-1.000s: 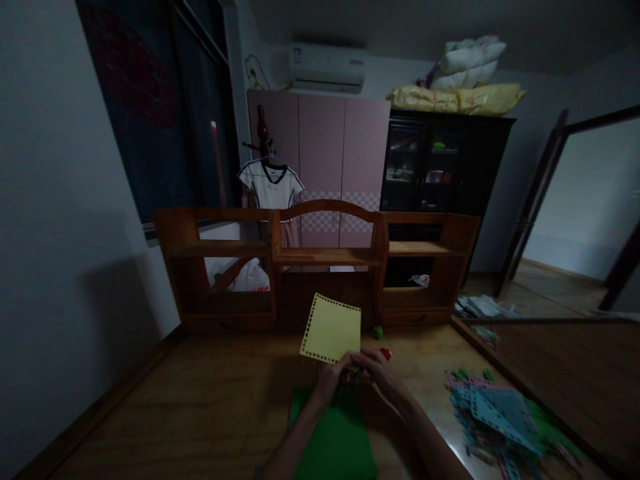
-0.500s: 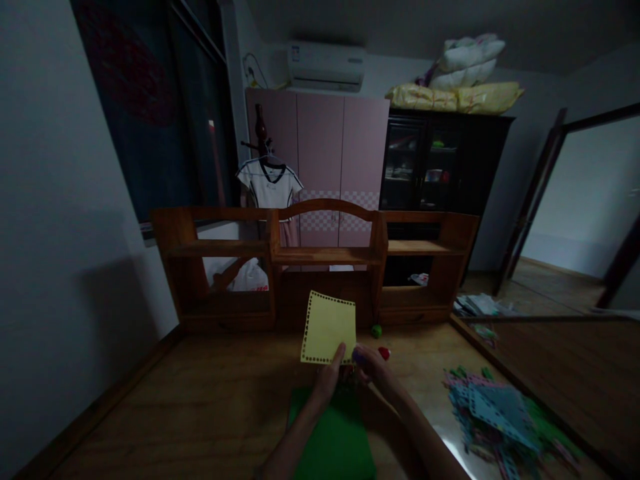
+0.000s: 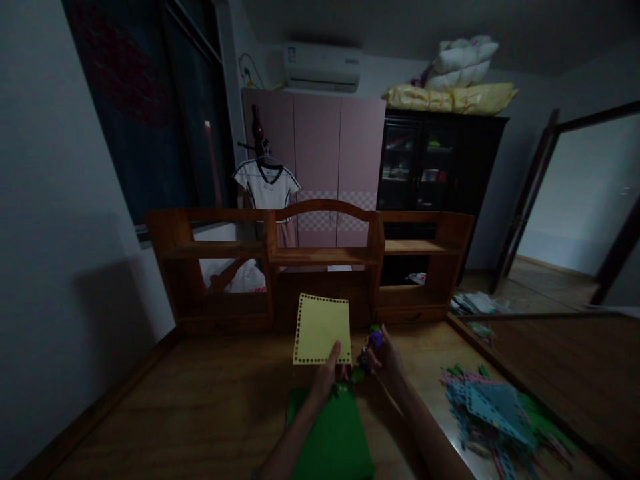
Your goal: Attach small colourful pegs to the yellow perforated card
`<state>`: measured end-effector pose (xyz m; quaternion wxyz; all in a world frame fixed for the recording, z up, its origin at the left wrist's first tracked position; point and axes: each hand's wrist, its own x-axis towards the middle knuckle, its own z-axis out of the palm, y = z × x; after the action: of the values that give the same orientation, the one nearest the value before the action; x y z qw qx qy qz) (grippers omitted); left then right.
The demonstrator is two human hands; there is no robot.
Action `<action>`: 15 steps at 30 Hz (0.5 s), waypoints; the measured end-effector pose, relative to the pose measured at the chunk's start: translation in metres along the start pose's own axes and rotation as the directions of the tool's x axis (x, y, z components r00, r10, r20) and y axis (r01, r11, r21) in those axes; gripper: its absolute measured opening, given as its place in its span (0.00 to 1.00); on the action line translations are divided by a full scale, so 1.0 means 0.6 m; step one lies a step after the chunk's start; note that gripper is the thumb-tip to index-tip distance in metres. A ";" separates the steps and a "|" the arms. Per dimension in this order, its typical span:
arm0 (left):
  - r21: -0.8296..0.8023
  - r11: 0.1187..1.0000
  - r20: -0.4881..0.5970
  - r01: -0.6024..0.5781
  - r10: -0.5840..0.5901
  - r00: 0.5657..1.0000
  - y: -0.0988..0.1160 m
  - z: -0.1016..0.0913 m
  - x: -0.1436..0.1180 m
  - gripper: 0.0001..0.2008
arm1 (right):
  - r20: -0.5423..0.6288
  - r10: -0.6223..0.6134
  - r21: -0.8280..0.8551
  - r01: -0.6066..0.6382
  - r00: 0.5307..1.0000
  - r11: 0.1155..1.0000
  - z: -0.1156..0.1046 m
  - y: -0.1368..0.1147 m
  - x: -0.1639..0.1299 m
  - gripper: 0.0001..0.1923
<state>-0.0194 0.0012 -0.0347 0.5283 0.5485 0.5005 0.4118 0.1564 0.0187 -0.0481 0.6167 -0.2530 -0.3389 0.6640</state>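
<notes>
My left hand [image 3: 325,375] pinches the lower edge of a yellow perforated sheet [image 3: 321,329] and holds it upright above the desk. My right hand [image 3: 386,360] is just to its right, fingers closed around a small purple piece [image 3: 377,339]. A green sheet [image 3: 333,437] lies flat on the wooden desk [image 3: 200,413] under both forearms. The room is dim, so small parts between the hands are hard to make out.
A wooden shelf unit [image 3: 310,257] stands along the desk's far edge. A heap of blue, green and pink perforated sheets [image 3: 500,413] lies at the right. A pink wardrobe [image 3: 320,153] and dark cabinet [image 3: 435,167] stand behind.
The yellow sheet has turned from tilted to nearly square-on and shifted slightly left. My right hand has drawn away from the left, rising with the purple piece.
</notes>
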 end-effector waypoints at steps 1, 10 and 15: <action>0.003 1.000 0.013 -0.003 0.003 1.000 0.002 0.001 -0.001 0.33 | 0.020 -0.011 0.021 0.011 1.000 1.000 -0.003 -0.001 0.001 0.27; 0.091 0.996 0.006 0.025 -0.026 1.000 0.018 0.004 -0.010 0.31 | 0.049 -0.022 0.089 0.017 0.999 0.996 -0.011 0.003 0.002 0.26; 0.128 0.991 -0.002 0.032 -0.032 0.999 0.023 0.006 -0.016 0.33 | 0.021 -0.026 0.074 0.025 0.999 0.997 -0.013 0.008 0.004 0.26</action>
<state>-0.0158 -0.0083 -0.0206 0.4985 0.5731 0.5345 0.3706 0.1585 0.0218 -0.0566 0.6303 -0.2185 -0.3241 0.6708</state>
